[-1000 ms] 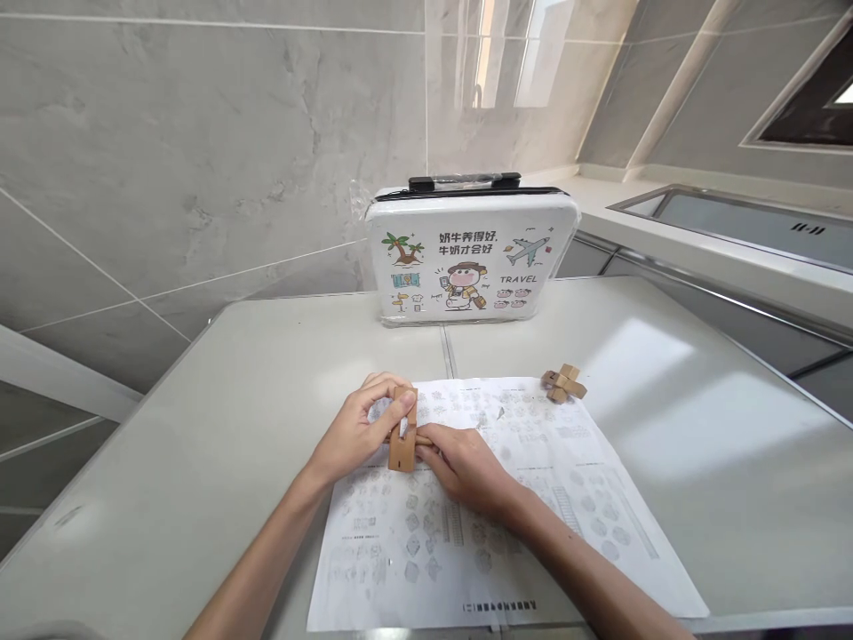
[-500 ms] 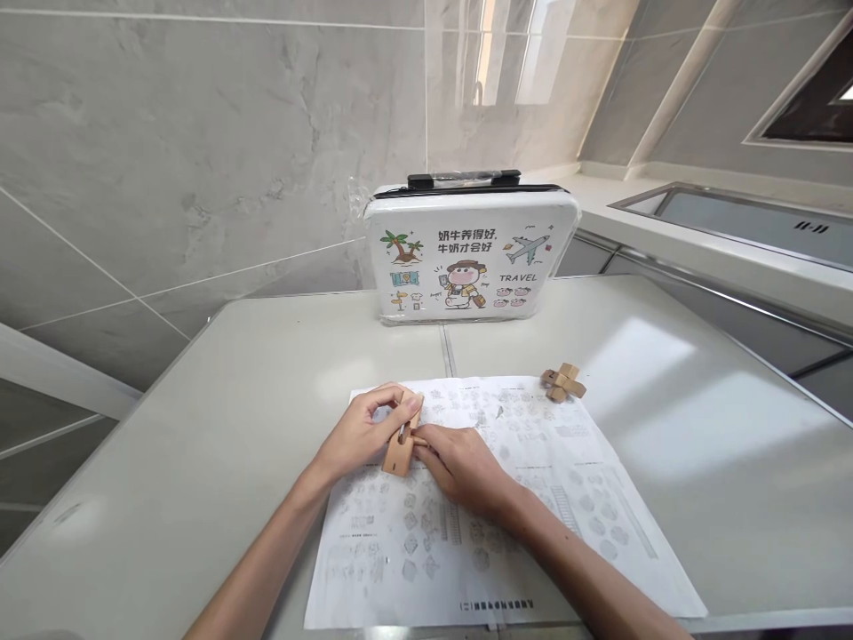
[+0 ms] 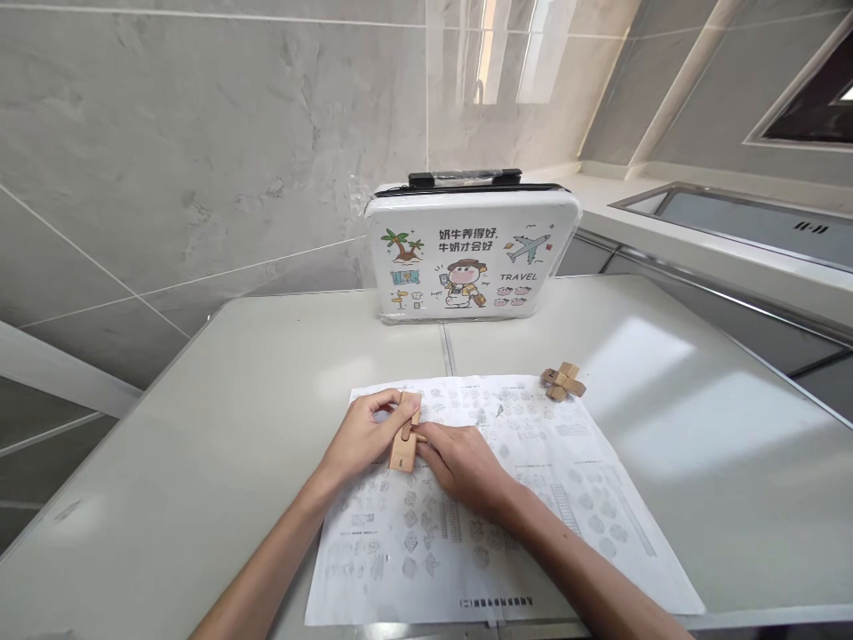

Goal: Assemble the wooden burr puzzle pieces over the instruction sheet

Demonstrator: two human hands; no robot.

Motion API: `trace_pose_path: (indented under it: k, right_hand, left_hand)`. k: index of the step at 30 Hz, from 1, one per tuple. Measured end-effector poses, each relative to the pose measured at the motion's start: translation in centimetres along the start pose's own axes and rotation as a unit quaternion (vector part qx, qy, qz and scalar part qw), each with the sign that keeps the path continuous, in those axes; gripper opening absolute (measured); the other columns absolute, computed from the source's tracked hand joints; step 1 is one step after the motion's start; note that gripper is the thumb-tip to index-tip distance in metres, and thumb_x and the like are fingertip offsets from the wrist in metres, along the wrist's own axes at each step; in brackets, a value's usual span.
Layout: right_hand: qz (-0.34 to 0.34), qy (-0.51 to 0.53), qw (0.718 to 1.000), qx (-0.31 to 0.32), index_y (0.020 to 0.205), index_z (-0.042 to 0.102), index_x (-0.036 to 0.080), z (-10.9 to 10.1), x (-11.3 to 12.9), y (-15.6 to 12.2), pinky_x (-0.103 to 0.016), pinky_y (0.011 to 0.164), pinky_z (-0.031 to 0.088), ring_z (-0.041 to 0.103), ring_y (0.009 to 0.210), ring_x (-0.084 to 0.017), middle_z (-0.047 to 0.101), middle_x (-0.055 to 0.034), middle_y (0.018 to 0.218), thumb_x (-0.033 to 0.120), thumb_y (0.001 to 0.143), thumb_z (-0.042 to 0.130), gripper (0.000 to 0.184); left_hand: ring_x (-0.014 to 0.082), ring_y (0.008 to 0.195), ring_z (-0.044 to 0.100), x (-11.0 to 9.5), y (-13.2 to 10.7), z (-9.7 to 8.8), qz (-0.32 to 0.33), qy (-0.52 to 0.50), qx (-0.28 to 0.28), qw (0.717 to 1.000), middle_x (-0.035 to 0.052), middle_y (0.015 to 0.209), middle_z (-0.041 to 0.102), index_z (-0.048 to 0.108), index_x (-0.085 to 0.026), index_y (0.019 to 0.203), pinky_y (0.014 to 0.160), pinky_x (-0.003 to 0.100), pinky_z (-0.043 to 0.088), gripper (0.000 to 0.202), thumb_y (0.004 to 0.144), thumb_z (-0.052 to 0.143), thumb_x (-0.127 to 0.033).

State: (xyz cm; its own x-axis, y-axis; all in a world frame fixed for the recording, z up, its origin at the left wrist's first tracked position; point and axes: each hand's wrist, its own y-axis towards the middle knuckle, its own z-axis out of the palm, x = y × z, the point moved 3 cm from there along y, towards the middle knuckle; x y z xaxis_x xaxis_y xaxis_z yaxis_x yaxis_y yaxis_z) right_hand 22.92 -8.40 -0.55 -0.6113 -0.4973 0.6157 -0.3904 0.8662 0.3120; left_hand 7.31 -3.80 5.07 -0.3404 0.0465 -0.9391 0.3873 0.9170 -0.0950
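Observation:
Above the printed paper, my left hand (image 3: 365, 434) is closed around the upper part of a flat wooden puzzle piece (image 3: 402, 458), thumb on top. That piece has a rounded slot in its middle and a small dark mark near its lower end. My right hand (image 3: 462, 464) pinches a thin wooden stick (image 3: 421, 437) against the piece's right side. Something wooden shows in the slot; whether it is the stick's end I cannot tell. My fingers hide part of both pieces. An interlocked wooden burr puzzle (image 3: 563, 382) lies on the paper's far right corner.
A sheet of printed diagrams (image 3: 533, 569) lies on the pale table (image 3: 200, 427) under my hands. At the back stands a white cartoon-printed case (image 3: 474, 253) with a black handle, wrapped in clear plastic. Beyond the table, a counter with a sink (image 3: 753, 222) is on the right.
The slotted wooden piece has turned slightly more upright, its lower end shifting right. Its slot, partly see-through before, now looks filled with wood. Both hands keep nearly the same place.

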Motion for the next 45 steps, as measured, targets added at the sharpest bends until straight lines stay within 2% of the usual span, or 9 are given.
trace_pose_path:
  k: [5, 8, 10, 15, 23, 31, 38, 42, 45]
  right_hand:
    - [-0.007, -0.015, 1.000, -0.001, 0.088, 0.054, 0.022, 0.0, 0.0, 0.0, -0.028, 0.054, 0.030, 0.056, 0.059, -0.015, 0.068, -0.0007, 0.075, 0.022, 0.110, 0.040, 0.026]
    - [0.006, -0.011, 1.000, 0.004, 0.090, 0.056, 0.022, 0.1, -0.2, 0.0, -0.028, 0.055, 0.030, 0.057, 0.060, -0.016, 0.070, -0.0010, 0.077, 0.024, 0.110, 0.042, 0.024]
    - [0.028, -0.003, 1.000, 0.010, 0.091, 0.056, 0.022, 0.1, -0.4, 0.0, -0.028, 0.056, 0.032, 0.059, 0.061, -0.016, 0.071, -0.0014, 0.079, 0.024, 0.109, 0.044, 0.022]
    - [0.077, 0.071, 0.994, 0.026, 0.100, 0.058, 0.022, -0.3, -0.7, 0.1, -0.028, 0.064, 0.040, 0.064, 0.072, -0.018, 0.074, -0.0024, 0.093, 0.020, 0.108, 0.043, 0.017]
    - [0.082, 0.179, 0.980, 0.038, 0.110, 0.061, 0.024, -0.6, -0.7, 0.0, -0.029, 0.068, 0.043, 0.061, 0.067, -0.017, 0.063, 0.0040, 0.071, 0.019, 0.108, 0.043, 0.019]
    - [0.110, 0.218, 0.969, 0.039, 0.108, 0.063, 0.024, -0.7, -0.9, 0.0, -0.029, 0.071, 0.046, 0.065, 0.066, -0.017, 0.066, 0.0046, 0.068, 0.024, 0.110, 0.045, 0.018]
    - [0.133, 0.257, 0.957, 0.031, 0.112, 0.061, 0.024, -0.7, -1.1, -0.2, -0.033, 0.078, 0.051, 0.072, 0.071, -0.019, 0.073, 0.0028, 0.071, 0.031, 0.111, 0.046, 0.017]
    - [0.130, 0.296, 0.946, 0.020, 0.112, 0.062, 0.023, -0.7, -1.2, -0.1, -0.034, 0.076, 0.054, 0.073, 0.067, -0.018, 0.076, 0.0007, 0.079, 0.035, 0.111, 0.047, 0.020]
    - [0.119, 0.327, 0.938, 0.008, 0.111, 0.063, 0.023, -1.0, -1.1, 0.0, -0.032, 0.070, 0.056, 0.072, 0.064, -0.016, 0.077, -0.0016, 0.090, 0.039, 0.110, 0.047, 0.023]
  left_hand:
    - [0.0160, 0.074, 0.059, 0.7, 0.4, -0.2, -0.036, -0.024, 0.044, 0.998, 0.0020, 0.081, 0.065, 0.066, -0.018, 0.078, 0.071, 0.028, 0.051, 0.047, 0.097, 0.060, -0.061]
    - [0.0221, 0.094, 0.068, 1.0, 0.4, -0.8, -0.040, -0.027, 0.040, 0.998, 0.0068, 0.105, 0.072, 0.071, -0.021, 0.110, 0.084, 0.033, 0.056, 0.046, 0.099, 0.056, -0.063]
    - [0.0266, 0.113, 0.067, 1.1, 0.2, -1.2, -0.024, -0.017, 0.042, 0.999, 0.0097, 0.127, 0.071, 0.065, -0.025, 0.132, 0.095, 0.038, 0.056, 0.052, 0.098, 0.057, -0.063]
    - [0.0334, 0.131, 0.061, 1.8, -0.4, -1.7, 0.033, 0.075, 0.093, 0.992, 0.0105, 0.152, 0.058, 0.055, -0.030, 0.148, 0.109, 0.046, 0.053, 0.085, 0.073, 0.088, -0.051]
    - [0.0331, 0.122, 0.067, 2.4, -0.3, -2.4, 0.106, 0.170, 0.031, 0.979, 0.0096, 0.134, 0.071, 0.065, -0.024, 0.134, 0.109, 0.045, 0.053, 0.074, 0.067, 0.088, -0.044]
    - [0.0330, 0.120, 0.068, 3.2, -0.4, -2.5, 0.133, 0.235, 0.010, 0.963, 0.0110, 0.132, 0.073, 0.068, -0.023, 0.130, 0.110, 0.045, 0.051, 0.073, 0.065, 0.090, -0.048]
    - [0.0348, 0.127, 0.065, 3.7, -0.1, -2.3, 0.125, 0.238, 0.031, 0.963, 0.0111, 0.137, 0.071, 0.067, -0.024, 0.133, 0.114, 0.048, 0.048, 0.073, 0.069, 0.089, -0.050]
    - [0.0350, 0.126, 0.066, 3.9, 0.1, -2.3, 0.127, 0.218, 0.033, 0.967, 0.0123, 0.138, 0.071, 0.068, -0.023, 0.133, 0.113, 0.047, 0.048, 0.078, 0.065, 0.091, -0.052]
    - [0.0337, 0.121, 0.068, 3.8, 0.1, -2.5, 0.126, 0.217, 0.022, 0.968, 0.0125, 0.132, 0.073, 0.071, -0.022, 0.125, 0.109, 0.045, 0.051, 0.069, 0.064, 0.091, -0.049]
